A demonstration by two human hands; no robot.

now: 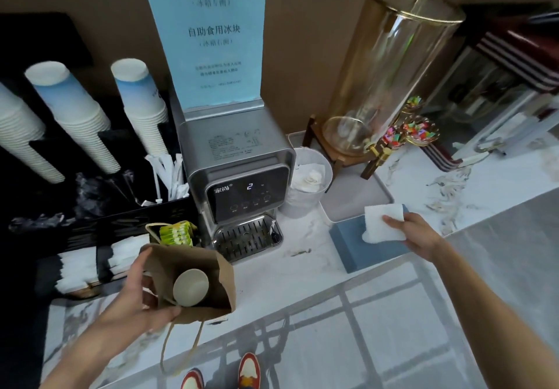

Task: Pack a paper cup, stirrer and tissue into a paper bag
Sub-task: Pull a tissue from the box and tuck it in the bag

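My left hand (137, 293), in the lower left of the frame, grips the near rim of a brown paper bag (217, 279), fingers curled around the edge and thumb along its side, holding the mouth open. Inside the bag lies a white paper cup (190, 287), tipped so its round opening faces up toward me. A thin pale stick lies under the cup by my fingertips; I cannot tell whether it is the stirrer. The bag's twisted paper handle (181, 349) hangs down below my hand, over the edge of the white marble-patterned counter (302, 270).

My right hand (414, 235), at the right of centre, pinches a white folded paper tissue (382, 222) between thumb and fingers, the other fingers loosely curled. The tissue is held just above a blue rectangular tissue box (363, 251) on the counter, well apart from the bag.

At centre stands a silver countertop water dispenser (242, 173) with a dark display panel. In the upper left, stacks of white and blue paper cups (75, 116) lean in a black organiser, with white wrapped stirrers (169, 176) in a compartment just beside the dispenser. A tall clear glass drink dispenser (390, 67) stands at the upper right.
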